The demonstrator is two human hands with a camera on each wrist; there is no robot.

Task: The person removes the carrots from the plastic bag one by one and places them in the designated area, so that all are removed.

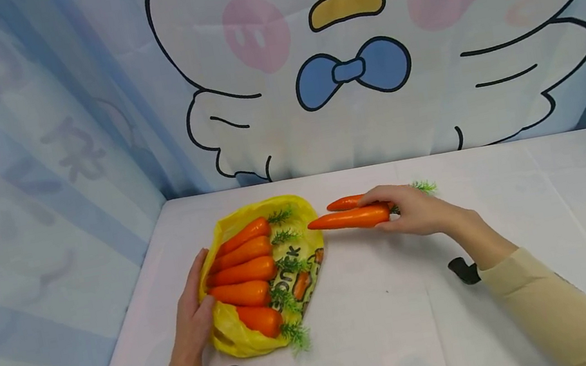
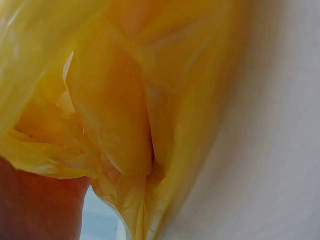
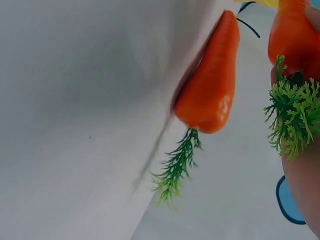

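On the left of the table lies a yellow plastic bag (image 1: 232, 341) with several orange carrots (image 1: 241, 273) laid side by side on it, green tops pointing right. My left hand (image 1: 194, 321) holds the bag's left edge, thumb at the near side of the rim. In the left wrist view the crumpled yellow plastic fills most of the picture. My right hand (image 1: 421, 209) grips a carrot (image 1: 349, 219) by its thick end, its tip reaching the bag's right edge. Another carrot (image 3: 210, 85) lies on the table just behind the held one, partly hidden by the hand in the head view.
A white cloth covers the table (image 1: 379, 338). Behind it hangs a fabric backdrop (image 1: 366, 131) with a cartoon figure in a blue bow tie. A pale blue curtain (image 1: 41, 221) runs along the left side.
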